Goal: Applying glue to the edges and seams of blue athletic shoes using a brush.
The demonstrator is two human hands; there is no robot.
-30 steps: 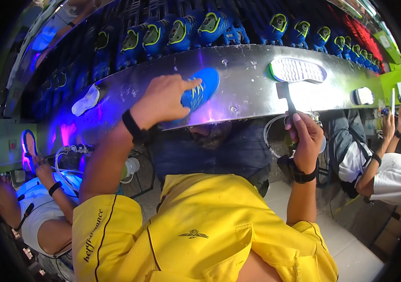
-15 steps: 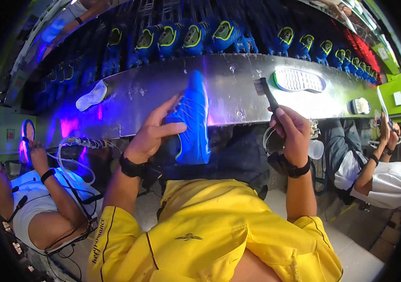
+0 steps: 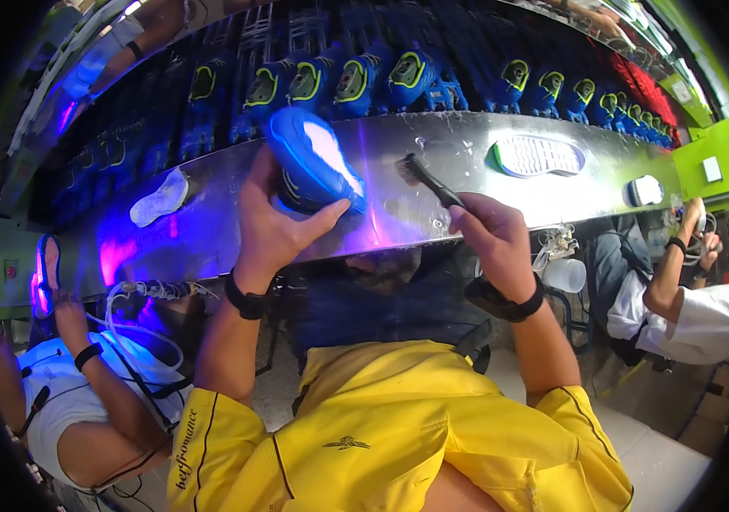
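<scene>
My left hand (image 3: 283,218) is closed round a blue shoe upper (image 3: 294,158), tilted so its pale underside faces up toward the right. My thumb presses near one end of it, above the metal bench (image 3: 236,192). In my right hand (image 3: 497,239) is a dark-handled brush (image 3: 429,179), its bristles pointing left, apart from the shoe upper. A white-studded shoe sole (image 3: 539,156) lies on the brightly lit bench to the right. Another pale sole (image 3: 160,198) rests on the bench at the left.
Behind the bench stands a row of blue shoe uppers (image 3: 352,84) with yellow-green collars. A small white-topped block (image 3: 644,191) sits at the bench's right end. Co-workers sit on both sides; the left person holds a sole (image 3: 48,264). Cables and a white cup (image 3: 565,275) hang below the edge.
My left hand has turned the shoe upper over, from its laced side to its underside, and raised it leftward. The brush in my right hand has swung left, toward the shoe upper.
</scene>
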